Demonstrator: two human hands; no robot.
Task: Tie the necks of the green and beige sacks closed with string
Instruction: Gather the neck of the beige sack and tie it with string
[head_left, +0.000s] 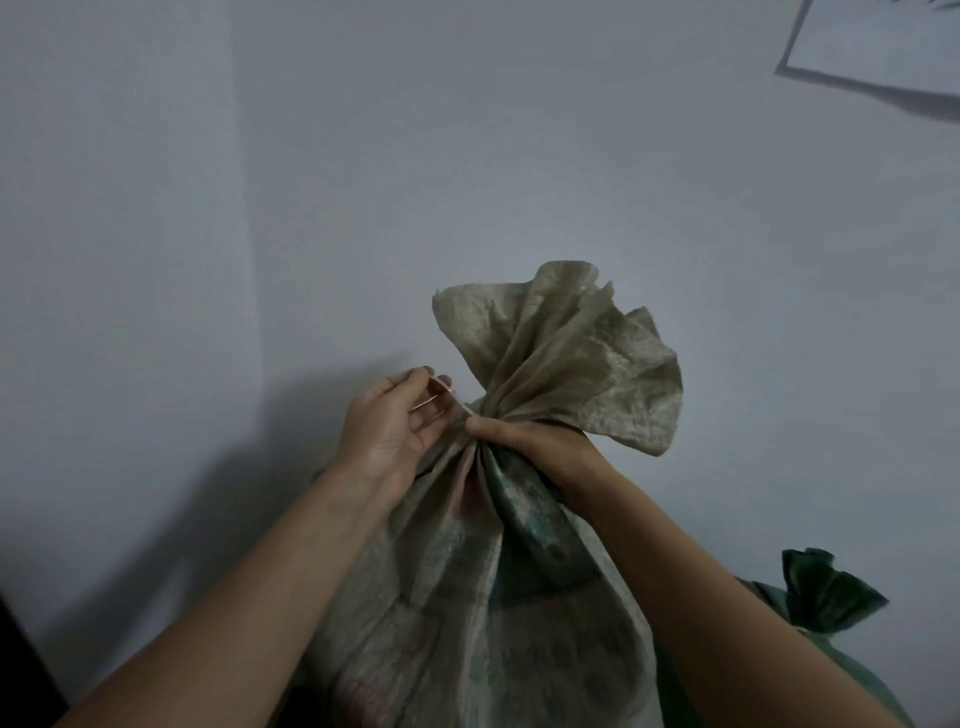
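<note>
A beige woven sack (498, 587) stands upright in front of me, its neck gathered and its top fanned out above. My right hand (530, 441) clamps the gathered neck from the right. My left hand (395, 421) is just left of the neck and pinches a thin pale string (453, 396) that runs to the neck. A green sack (826, 603) sits low at the right, its neck bunched; I cannot see string on it. My right forearm hides part of it.
A plain pale wall (363, 182) fills the background close behind the sacks. A white sheet with a dark edge (878, 57) hangs at the upper right. A dark edge shows at the lower left corner.
</note>
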